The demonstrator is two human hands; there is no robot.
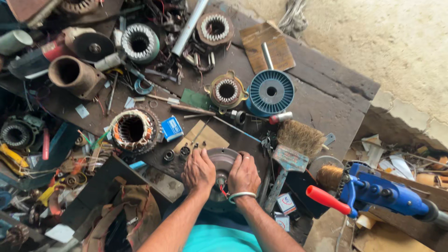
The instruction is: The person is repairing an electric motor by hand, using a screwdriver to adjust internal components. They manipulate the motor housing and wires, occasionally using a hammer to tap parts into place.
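At far left of the cluttered counter (322, 100), a rusty tube (74, 74); further right, a wound stator (134, 130) and a small blue box (171, 128). At the near edge, left hand (199, 171) and right hand (243, 174) pressed side by side on a round grey motor cover (223, 161), fingers (204, 156) curled down over its rim and hub, a bangle (241, 196) on the right wrist. Further right, a blue wire spool (271, 92), a brush (296, 144), then a blue drill (382, 193) with red handle.

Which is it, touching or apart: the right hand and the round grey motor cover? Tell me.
Touching. The head view shows the right hand lying on the round grey motor cover, fingers on its rim, no gap visible.
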